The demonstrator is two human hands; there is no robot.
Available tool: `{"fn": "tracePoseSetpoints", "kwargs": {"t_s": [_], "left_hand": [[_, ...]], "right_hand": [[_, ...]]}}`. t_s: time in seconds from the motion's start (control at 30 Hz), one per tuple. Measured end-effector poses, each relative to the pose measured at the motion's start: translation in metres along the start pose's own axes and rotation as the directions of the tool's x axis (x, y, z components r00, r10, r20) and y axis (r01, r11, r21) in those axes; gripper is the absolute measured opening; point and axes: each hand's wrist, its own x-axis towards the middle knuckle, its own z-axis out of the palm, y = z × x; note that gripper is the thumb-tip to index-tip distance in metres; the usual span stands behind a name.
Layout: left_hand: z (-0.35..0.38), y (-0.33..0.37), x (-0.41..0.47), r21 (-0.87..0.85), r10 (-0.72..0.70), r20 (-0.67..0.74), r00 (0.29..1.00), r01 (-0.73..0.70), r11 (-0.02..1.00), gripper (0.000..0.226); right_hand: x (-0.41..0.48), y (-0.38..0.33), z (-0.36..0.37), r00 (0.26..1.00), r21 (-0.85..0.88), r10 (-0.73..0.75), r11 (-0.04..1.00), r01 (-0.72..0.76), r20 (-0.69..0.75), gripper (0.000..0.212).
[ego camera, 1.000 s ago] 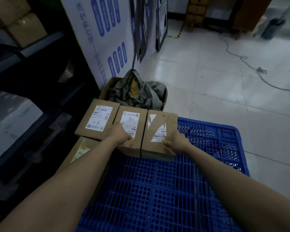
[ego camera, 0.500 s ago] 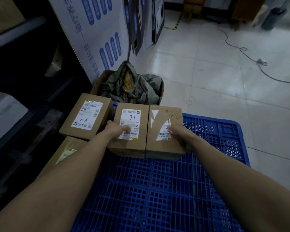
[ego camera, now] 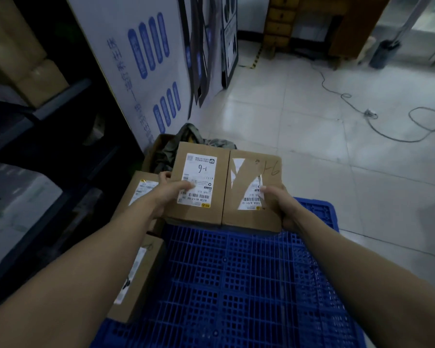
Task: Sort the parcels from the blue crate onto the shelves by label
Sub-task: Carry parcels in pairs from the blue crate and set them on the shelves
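Crate: the blue crate (ego camera: 236, 285), slatted plastic, lies below both forearms.
Near parcel: the near parcel (ego camera: 140, 270) rests at the crate's left edge under the left forearm; its label is too blurred to read.
Left hand: the left hand (ego camera: 168, 197) grips the left parcel (ego camera: 199, 156), thumb on the label, fingers (ego camera: 165, 175) curled round its left side.
Right hand: the right hand (ego camera: 284, 207) grips the right parcel (ego camera: 253, 169) at its near right corner, thumb on top.
Position: the two held parcels touch side by side above the crate's far end.
Handling: probably light, stiff cartons with smooth card. Best clamped across opposite edges, thumbs off the torn label.
Writing, left: handwritten "6-1" or "1-6", and printed "872R K117".
Writing, right: label torn; pen marks like "1-6" on bare card.
Beyond: the far parcel (ego camera: 142, 190) — then the shelves (ego camera: 60, 96).
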Motion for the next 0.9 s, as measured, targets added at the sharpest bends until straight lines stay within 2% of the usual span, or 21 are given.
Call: {"fn": "tracePoseSetpoints", "kwargs": {"t_s": [0.13,0.33,0.43,0.53,0.67,0.77,0.9], "left_hand": [[-0.025,0.061,-0.051,-0.118,0.052,0.025,0.998,-0.049,0.992,0.059],[-0.081,0.149,-0.144,-0.188,0.177,-0.003,0.984,-0.174,0.967,0.087],[-0.115,0.177,-0.195,-0.177,0.251,-0.028,0.968,-0.252,0.951,0.086],[-0.154,0.187,-0.243,-0.182,0.292,-0.097,0.952,-0.305,0.935,0.082],[-0.200,0.173,-0.313,-0.210,0.315,-0.250,0.915,-0.369,0.905,0.077],[-0.226,0.146,-0.370,-0.240,0.289,-0.375,0.881,-0.394,0.887,0.073],[-0.246,0.099,-0.452,-0.244,0.225,-0.598,0.769,-0.443,0.863,0.076]], "right_hand": [[-0.051,-0.061,0.024,0.990,-0.006,-0.138,0.990,0.138,0.029,0.061],[-0.122,-0.149,0.091,0.950,-0.032,-0.269,0.960,0.277,0.157,0.061],[-0.152,-0.177,0.130,0.921,-0.059,-0.288,0.948,0.313,0.261,0.056],[-0.178,-0.193,0.170,0.884,-0.096,-0.244,0.947,0.305,0.399,0.048],[-0.206,-0.198,0.226,0.800,-0.147,-0.198,0.931,0.335,0.566,0.073],[-0.226,-0.191,0.272,0.699,-0.157,-0.172,0.912,0.380,0.694,0.084],[-0.258,-0.165,0.333,0.526,-0.155,-0.087,0.904,0.399,0.846,0.074]]}}
